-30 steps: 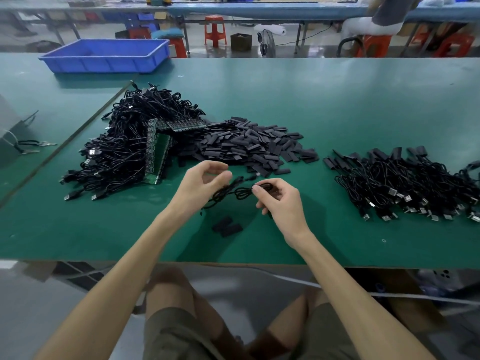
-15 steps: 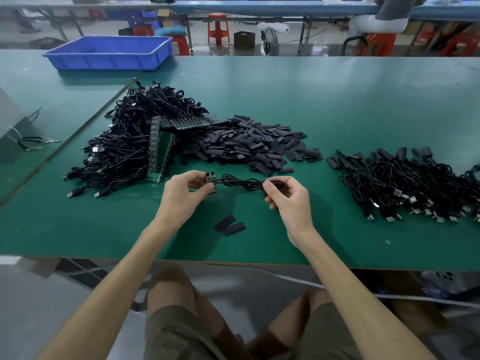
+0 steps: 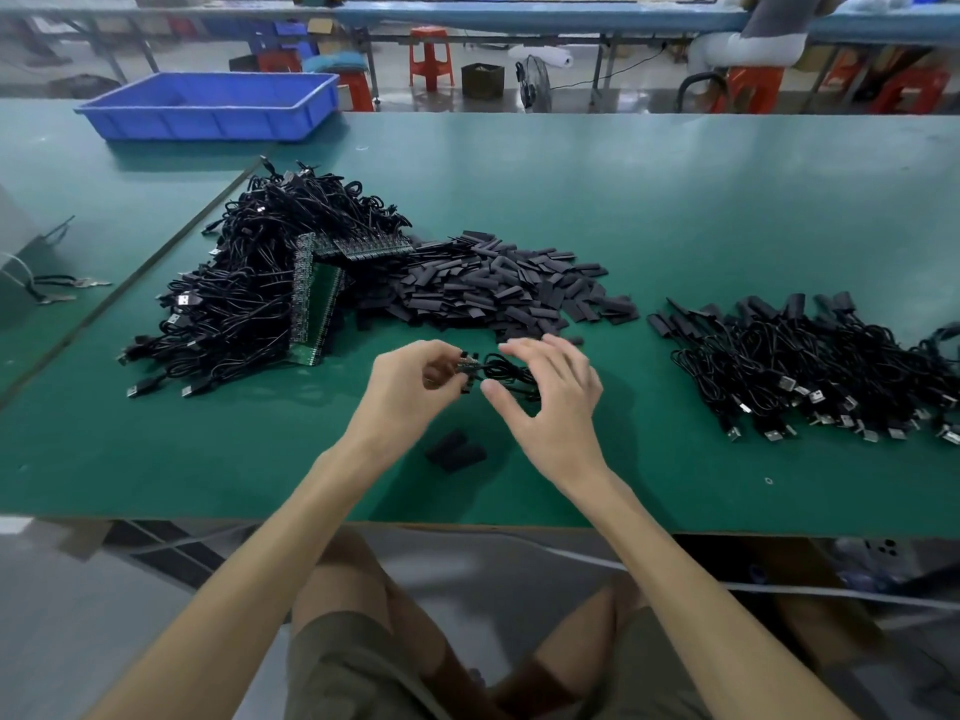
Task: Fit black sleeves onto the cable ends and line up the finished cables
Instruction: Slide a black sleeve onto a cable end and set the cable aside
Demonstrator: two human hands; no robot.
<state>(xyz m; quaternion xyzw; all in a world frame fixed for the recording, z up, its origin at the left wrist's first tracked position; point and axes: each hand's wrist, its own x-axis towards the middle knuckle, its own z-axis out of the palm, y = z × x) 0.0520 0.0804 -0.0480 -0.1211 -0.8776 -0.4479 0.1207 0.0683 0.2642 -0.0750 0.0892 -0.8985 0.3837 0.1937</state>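
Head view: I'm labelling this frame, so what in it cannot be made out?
All in the head view:
- the cable: its far end is hidden behind the right hand.
- the board end pinched by the left hand: too small to read its details.
- the finished cables: the pile is cut off by the right edge.
- the heap: lower cables are buried under upper ones.

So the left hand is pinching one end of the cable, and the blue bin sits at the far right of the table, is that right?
Not quite. The left hand does pinch one end of the cable, but the blue bin sits at the far left of the table, not the far right. The head view shows it.
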